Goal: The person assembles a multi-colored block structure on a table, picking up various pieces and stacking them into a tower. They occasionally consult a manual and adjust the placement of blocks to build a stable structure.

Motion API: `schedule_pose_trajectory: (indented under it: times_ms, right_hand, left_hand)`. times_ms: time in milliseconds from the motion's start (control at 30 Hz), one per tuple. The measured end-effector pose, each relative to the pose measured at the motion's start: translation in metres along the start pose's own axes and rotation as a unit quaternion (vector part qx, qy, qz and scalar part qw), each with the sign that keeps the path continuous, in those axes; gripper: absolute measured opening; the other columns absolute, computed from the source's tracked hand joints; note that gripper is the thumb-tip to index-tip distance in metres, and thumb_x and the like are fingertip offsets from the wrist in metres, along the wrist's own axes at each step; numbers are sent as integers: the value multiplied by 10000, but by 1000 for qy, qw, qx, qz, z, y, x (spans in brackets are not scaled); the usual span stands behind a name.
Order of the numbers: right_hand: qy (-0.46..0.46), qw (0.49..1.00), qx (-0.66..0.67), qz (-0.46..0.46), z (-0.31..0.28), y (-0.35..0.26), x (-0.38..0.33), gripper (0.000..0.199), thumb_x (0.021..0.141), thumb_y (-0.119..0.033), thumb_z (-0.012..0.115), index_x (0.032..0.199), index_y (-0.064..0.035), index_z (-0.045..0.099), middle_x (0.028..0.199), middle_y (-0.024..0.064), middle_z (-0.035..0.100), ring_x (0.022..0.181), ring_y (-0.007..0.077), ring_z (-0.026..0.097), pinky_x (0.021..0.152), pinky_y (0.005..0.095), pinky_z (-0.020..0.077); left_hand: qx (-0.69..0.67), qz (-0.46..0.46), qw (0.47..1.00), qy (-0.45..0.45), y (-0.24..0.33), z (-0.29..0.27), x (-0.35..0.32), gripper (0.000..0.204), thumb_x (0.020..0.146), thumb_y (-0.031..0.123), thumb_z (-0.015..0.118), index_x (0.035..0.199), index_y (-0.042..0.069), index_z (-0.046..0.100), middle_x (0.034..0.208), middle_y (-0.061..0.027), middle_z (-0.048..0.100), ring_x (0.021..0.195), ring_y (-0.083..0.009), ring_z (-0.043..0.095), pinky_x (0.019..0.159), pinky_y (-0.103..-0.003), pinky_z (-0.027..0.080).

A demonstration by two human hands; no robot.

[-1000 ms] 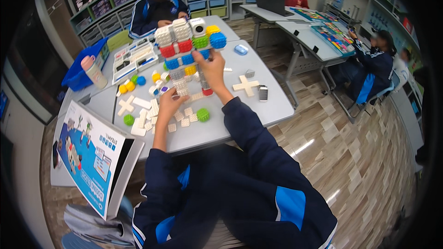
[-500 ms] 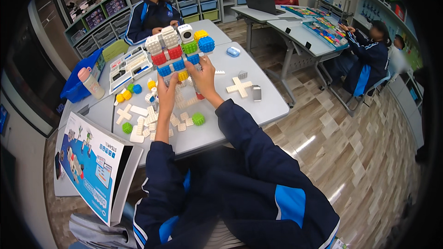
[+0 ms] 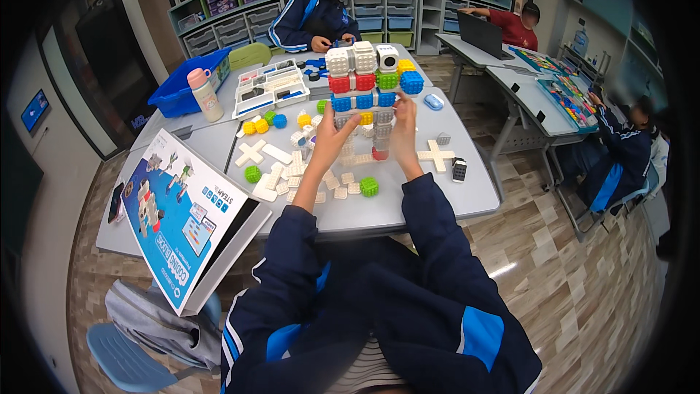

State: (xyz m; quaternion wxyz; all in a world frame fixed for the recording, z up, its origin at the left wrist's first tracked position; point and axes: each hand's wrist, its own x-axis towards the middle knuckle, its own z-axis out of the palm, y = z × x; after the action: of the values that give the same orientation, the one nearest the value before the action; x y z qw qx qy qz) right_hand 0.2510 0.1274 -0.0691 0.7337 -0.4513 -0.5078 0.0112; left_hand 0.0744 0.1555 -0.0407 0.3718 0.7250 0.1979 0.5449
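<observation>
In front of me stands an upright model made of building blocks (image 3: 355, 82), in white, red, blue, green, yellow and grey. My left hand (image 3: 332, 140) is closed on its left side, the thumb lying across the front near a yellow block. On the other side my right hand (image 3: 403, 131) curls its fingers against the model's right edge, below a blue block that juts out. The model's grey lower part shows between the hands, with a red piece (image 3: 380, 154) at the bottom. Loose white connector pieces (image 3: 341, 181) and a green block (image 3: 370, 187) lie just below.
A large printed box (image 3: 191, 208) leans at the table's left. Behind are a blue bin (image 3: 186, 91), a pink-topped bottle (image 3: 205, 95) and a white sorting tray (image 3: 270, 91). White cross pieces (image 3: 435, 155) and a blue case (image 3: 434, 101) lie right. A co-worker (image 3: 313, 18) sits opposite.
The view has swung left, so the scene sits further right. The model now appears lower and more upright, and my right hand has shifted along its right side.
</observation>
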Motion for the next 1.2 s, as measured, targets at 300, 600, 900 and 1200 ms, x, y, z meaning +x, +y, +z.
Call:
schedule_pose_trajectory:
  times_ms: [300,600,900,1200]
  right_hand:
    - [58,974,141,165,-55,-29,-14,428,1029,-215,453,1411,-22,449,1189,94,559,923,122,592,760,256,449]
    - [64,972,221,45,-71,-90,1,349,1046,-161,508,1347,4,439,1122,151,645,750,69,528,632,204,417]
    - [43,981,189,-9,-73,-124,8,218,1032,-133,529,1206,-3,523,1145,165,672,785,73,564,681,208,435]
    - [10,987,155,42,-70,-102,-3,229,1011,-141,573,1194,-4,561,1067,130,706,778,70,583,676,201,424]
  left_hand:
    - [-76,-29,997,-21,0,-13,2,701,887,315,761,1399,25,379,1343,-154,533,1244,-240,532,1043,-363,438]
    - [-70,7,998,1,19,-12,9,660,938,357,697,1412,24,381,1382,-175,501,1262,-251,515,1042,-368,433]
    - [-75,-5,997,14,16,-8,11,496,1000,372,611,1311,2,498,1164,-101,637,1074,-146,593,929,-274,455]
    - [8,-26,999,47,-1,1,19,562,989,508,568,1265,20,531,1068,-109,657,911,-146,586,844,-292,461]
